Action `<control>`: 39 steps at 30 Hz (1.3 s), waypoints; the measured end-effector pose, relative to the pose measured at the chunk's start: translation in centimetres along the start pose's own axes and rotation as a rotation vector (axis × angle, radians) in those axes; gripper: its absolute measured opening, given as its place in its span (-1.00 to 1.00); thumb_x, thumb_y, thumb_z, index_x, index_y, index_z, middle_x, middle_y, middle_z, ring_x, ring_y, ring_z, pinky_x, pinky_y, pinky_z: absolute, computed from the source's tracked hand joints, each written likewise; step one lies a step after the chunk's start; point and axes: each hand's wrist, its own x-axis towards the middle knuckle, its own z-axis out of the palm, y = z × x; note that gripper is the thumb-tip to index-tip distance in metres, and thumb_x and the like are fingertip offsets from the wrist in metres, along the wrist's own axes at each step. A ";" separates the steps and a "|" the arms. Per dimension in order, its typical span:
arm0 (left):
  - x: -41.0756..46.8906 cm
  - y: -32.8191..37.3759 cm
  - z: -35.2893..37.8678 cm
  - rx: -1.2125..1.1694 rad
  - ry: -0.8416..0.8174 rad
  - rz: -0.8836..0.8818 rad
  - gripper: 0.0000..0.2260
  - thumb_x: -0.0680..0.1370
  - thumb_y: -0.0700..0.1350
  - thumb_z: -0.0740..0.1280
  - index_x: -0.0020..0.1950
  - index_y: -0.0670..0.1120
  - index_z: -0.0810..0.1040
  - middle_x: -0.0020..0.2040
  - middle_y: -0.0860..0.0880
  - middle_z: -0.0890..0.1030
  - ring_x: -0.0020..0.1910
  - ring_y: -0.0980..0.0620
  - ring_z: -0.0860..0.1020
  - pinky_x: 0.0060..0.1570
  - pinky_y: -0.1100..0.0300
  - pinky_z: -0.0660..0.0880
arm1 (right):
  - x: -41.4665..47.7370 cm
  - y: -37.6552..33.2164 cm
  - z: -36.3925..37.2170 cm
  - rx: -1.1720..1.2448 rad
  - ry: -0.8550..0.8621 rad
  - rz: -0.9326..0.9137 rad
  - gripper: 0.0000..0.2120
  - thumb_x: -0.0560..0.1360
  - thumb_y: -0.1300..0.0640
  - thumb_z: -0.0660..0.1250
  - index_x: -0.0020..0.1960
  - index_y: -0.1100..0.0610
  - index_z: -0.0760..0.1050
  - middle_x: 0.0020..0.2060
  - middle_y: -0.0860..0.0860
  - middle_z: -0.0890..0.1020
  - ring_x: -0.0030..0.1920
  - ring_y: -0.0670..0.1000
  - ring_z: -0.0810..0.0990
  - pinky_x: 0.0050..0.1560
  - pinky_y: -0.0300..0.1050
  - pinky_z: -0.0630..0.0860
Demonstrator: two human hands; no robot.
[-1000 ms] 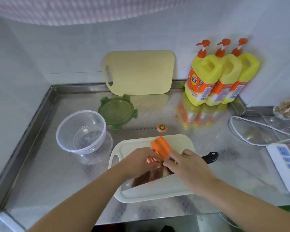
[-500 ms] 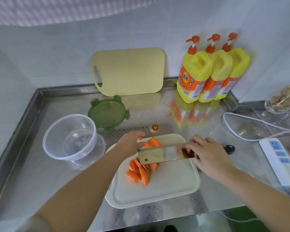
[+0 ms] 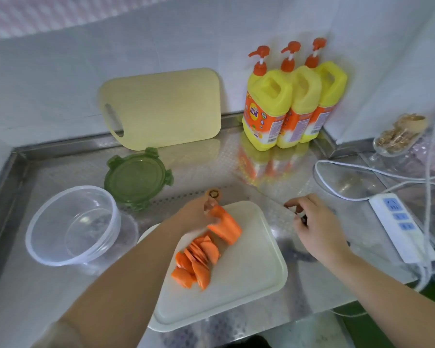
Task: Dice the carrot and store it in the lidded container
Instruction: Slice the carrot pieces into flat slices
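Note:
On the white cutting board (image 3: 249, 277) lies a thick orange carrot piece (image 3: 226, 228), and my left hand (image 3: 195, 217) holds its far end. Several thin carrot slices (image 3: 196, 262) are piled just in front of it. My right hand (image 3: 317, 232) is over the steel counter to the right of the board, fingers curled over the knife (image 3: 304, 218). Only bits of its black handle show, and the blade blends into the shiny counter. The clear round container (image 3: 43, 222) stands at the left, holding nothing. Its green lid (image 3: 138, 179) lies behind it.
A cut-off carrot end (image 3: 213, 193) lies just beyond the board. A pale wooden board (image 3: 166, 109) leans on the back wall beside three yellow pump bottles (image 3: 269, 109). At the right are a white power strip (image 3: 399, 224) with cables and a glass dish (image 3: 392, 141).
My right hand has carried the knife off the board and down to the counter on the right. The slices now lie uncovered, and my left hand still holds the carrot piece.

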 end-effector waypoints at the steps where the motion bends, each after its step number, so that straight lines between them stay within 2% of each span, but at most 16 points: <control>1: 0.3 0.4 0.0 -0.056 0.020 0.014 -0.66 0.46 -0.11 0.46 0.18 -0.07 0.45 0.00 0.05 0.50 0.01 0.04 0.49 0.00 0.22 0.41 | 0.2 -0.1 -0.1 0.023 0.016 0.029 -0.73 0.44 0.38 0.30 0.04 0.09 0.56 -0.10 -0.09 0.45 -0.37 -0.20 0.42 -0.38 -0.38 0.29; 3: 1.0 1.7 0.8 -0.102 0.082 0.066 -0.69 0.41 -0.09 0.46 0.07 -0.05 0.44 -0.11 0.10 0.47 -0.09 0.03 0.47 -0.03 0.15 0.42 | 0.6 -0.1 -0.2 0.072 0.052 0.097 -0.74 0.46 0.37 0.28 0.05 0.09 0.56 -0.11 -0.12 0.42 -0.34 -0.26 0.41 -0.35 -0.35 0.29; 6: 2.2 3.6 2.9 -0.019 0.139 0.207 -0.84 0.38 -0.17 0.33 -0.11 -0.03 0.40 -0.18 0.05 0.46 -0.19 0.02 0.41 -0.11 0.10 0.34 | 1.1 0.0 -0.1 0.120 0.095 0.179 -0.75 0.47 0.36 0.27 0.06 0.11 0.55 -0.10 -0.10 0.44 -0.32 -0.24 0.41 -0.33 -0.32 0.28; 9: 2.9 4.4 4.4 0.409 0.149 0.377 -0.76 0.43 -0.33 0.25 0.07 -0.16 0.42 0.10 -0.12 0.43 -0.09 -0.10 0.49 -0.10 0.03 0.40 | 1.5 0.0 0.0 0.143 0.119 0.199 -0.76 0.45 0.38 0.26 0.04 0.15 0.55 -0.11 -0.04 0.48 -0.33 -0.15 0.40 -0.25 -0.25 0.26; 12: 3.3 4.0 5.1 0.698 0.079 0.491 -0.77 0.53 -0.29 0.22 0.18 -0.19 0.42 0.27 -0.17 0.34 -0.13 -0.20 0.54 -0.25 -0.01 0.40 | 1.6 0.0 0.2 0.135 0.125 0.193 -0.75 0.44 0.39 0.27 0.03 0.16 0.56 -0.11 -0.04 0.47 -0.25 -0.07 0.40 -0.25 -0.31 0.22; 14: 2.9 3.5 5.0 0.749 0.047 0.510 -0.81 0.58 -0.22 0.18 0.16 -0.16 0.48 0.35 -0.16 0.32 -0.08 -0.18 0.52 -0.20 0.01 0.41 | 1.4 -0.1 0.4 0.133 0.103 0.190 -0.75 0.45 0.38 0.26 0.04 0.14 0.56 -0.09 -0.03 0.49 -0.23 -0.07 0.42 -0.23 -0.30 0.25; 18: 1.7 2.7 3.4 0.630 0.031 0.402 -0.76 0.59 -0.19 0.19 0.22 -0.05 0.51 0.36 -0.05 0.34 0.22 -0.10 0.43 0.10 0.03 0.42 | 1.2 -0.6 0.9 0.127 0.037 0.196 -0.78 0.48 0.33 0.25 0.05 0.11 0.54 -0.08 -0.04 0.48 -0.19 -0.07 0.43 -0.19 -0.23 0.30; 21: 0.1 1.6 1.3 0.463 -0.054 0.241 -0.73 0.57 -0.15 0.25 0.26 0.00 0.50 0.29 -0.01 0.41 0.26 -0.01 0.41 0.20 0.08 0.37 | 0.9 -1.5 1.3 0.119 -0.018 0.177 -0.82 0.49 0.31 0.26 0.01 0.11 0.53 -0.09 -0.06 0.47 -0.17 -0.04 0.46 -0.19 -0.24 0.27; 23: -1.6 0.7 0.4 0.487 -0.158 0.211 -0.67 0.55 -0.07 0.31 0.31 0.02 0.48 0.26 0.00 0.44 0.28 0.01 0.40 0.25 0.15 0.33 | 0.7 -2.3 1.8 0.135 -0.043 0.152 -0.85 0.48 0.30 0.27 -0.01 0.12 0.53 -0.12 -0.08 0.45 -0.16 -0.04 0.46 -0.22 -0.26 0.23; 26: -3.5 0.0 0.2 0.600 -0.234 0.165 -0.51 0.46 0.06 0.40 0.37 0.06 0.40 0.23 0.01 0.41 0.23 0.00 0.40 0.22 0.15 0.36 | 0.4 -3.5 2.6 0.145 -0.070 0.119 -0.82 0.48 0.29 0.28 0.03 0.11 0.55 -0.12 -0.10 0.43 -0.18 -0.09 0.41 -0.24 -0.24 0.24; 28: -4.1 0.2 0.3 0.654 -0.230 0.142 -0.53 0.45 0.08 0.40 0.33 0.07 0.42 0.19 0.00 0.40 0.20 -0.03 0.40 0.16 0.12 0.38 | 0.2 -4.1 3.0 0.135 -0.082 0.101 -0.78 0.48 0.30 0.28 0.07 0.08 0.55 -0.13 -0.09 0.44 -0.19 -0.09 0.41 -0.26 -0.24 0.27; 31: -4.7 0.8 0.4 0.668 -0.247 0.083 -0.59 0.46 0.06 0.40 0.28 0.02 0.44 0.17 -0.03 0.41 0.16 -0.08 0.42 0.08 0.10 0.42 | -0.2 -4.9 3.0 0.134 -0.097 0.087 -0.75 0.49 0.29 0.27 0.07 0.02 0.55 -0.16 -0.09 0.44 -0.23 -0.10 0.42 -0.32 -0.31 0.31; 36: -4.5 2.3 0.5 0.688 -0.328 -0.038 -0.56 0.48 -0.01 0.43 0.32 -0.03 0.43 0.22 -0.06 0.43 0.20 -0.09 0.41 0.08 0.12 0.43 | -0.6 -5.7 2.5 0.142 -0.115 0.078 -0.69 0.50 0.29 0.24 0.12 -0.04 0.53 -0.18 -0.18 0.39 -0.23 -0.20 0.43 -0.29 -0.39 0.35; 39: -4.3 2.3 0.9 0.566 -0.366 -0.109 -0.61 0.50 -0.08 0.41 0.31 -0.07 0.47 0.13 -0.03 0.52 0.15 -0.09 0.51 0.11 0.12 0.47 | -1.0 -5.8 2.1 0.174 -0.104 0.064 -0.65 0.49 0.31 0.24 0.13 -0.08 0.52 -0.20 -0.29 0.36 -0.19 -0.38 0.41 -0.22 -0.51 0.33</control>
